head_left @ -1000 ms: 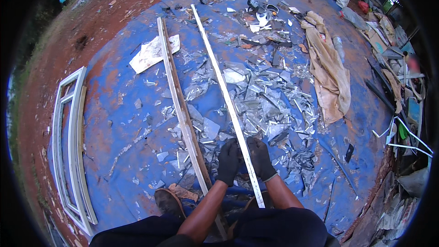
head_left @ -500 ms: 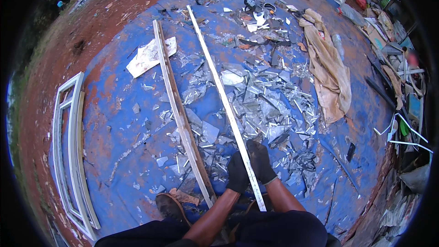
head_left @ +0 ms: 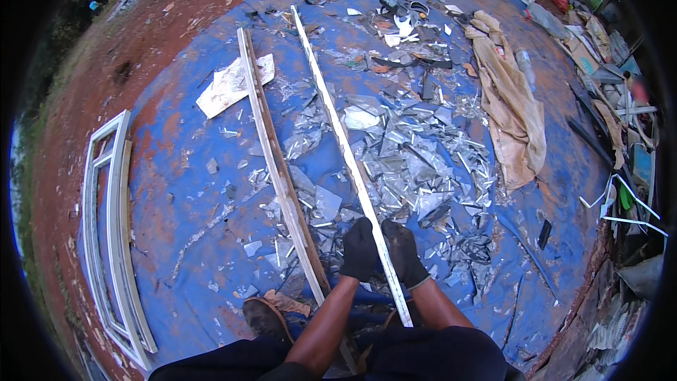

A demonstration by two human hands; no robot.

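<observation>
A long, narrow white strip (head_left: 343, 141) stretches away from between my knees across the blue sheet. My left hand (head_left: 360, 252), in a dark glove, is closed on its left side. The gloved right hand (head_left: 405, 252) grips its right side at about the same height; the fingertips are mostly hidden. To the left, a weathered wooden beam (head_left: 271, 148) runs roughly alongside the strip. Broken glass pieces (head_left: 402, 162) lie in a heap beyond my hands, on both sides of the strip.
The blue sheet (head_left: 176, 219) covers the ground. White window frames (head_left: 113, 233) lie at the left edge. A brown cloth (head_left: 511, 127) is at the right, near piled scrap (head_left: 627, 127). A white sheet piece (head_left: 229, 88) lies under the beam. My shoe (head_left: 266, 319) stands beside the beam.
My left hand has moved slightly up along the white strip. The right hand stays close to its earlier place, and the strip has barely shifted.
</observation>
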